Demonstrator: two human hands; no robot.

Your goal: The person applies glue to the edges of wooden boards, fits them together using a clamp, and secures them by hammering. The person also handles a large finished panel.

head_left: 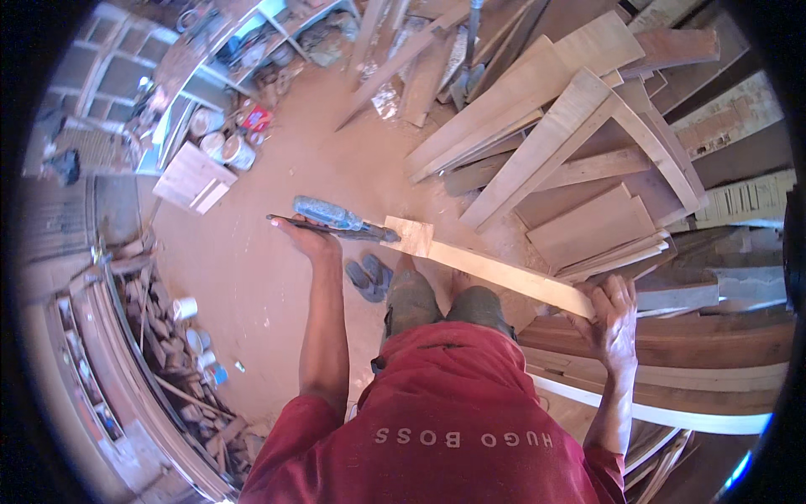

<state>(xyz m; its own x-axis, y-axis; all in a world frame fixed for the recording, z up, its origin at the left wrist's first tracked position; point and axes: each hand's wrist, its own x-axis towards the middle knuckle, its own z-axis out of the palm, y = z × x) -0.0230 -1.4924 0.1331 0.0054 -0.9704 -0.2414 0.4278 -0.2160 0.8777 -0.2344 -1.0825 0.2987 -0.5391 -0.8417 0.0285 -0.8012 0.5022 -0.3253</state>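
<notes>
My left hand point(312, 238) is closed around the lower, dark handle of a plier-like tool point(357, 228). The tool's thick upper grip is blue, and its narrow end meets a small pale wood block point(409, 236). That block sits at the far left end of a long, light wooden strip point(504, 275); how the two are joined I cannot tell. My right hand point(611, 319) grips the strip's near right end, fingers over the top. The strip slants across above my knees, between both hands.
A pair of sandals point(368, 277) lies on the dusty floor point(260, 294). Planks and angled boards point(546, 143) are piled at the right. Wood scraps point(180, 370) fill a rack at the left; buckets point(238, 153) and a flat board point(194, 178) stand by the shelves point(210, 84).
</notes>
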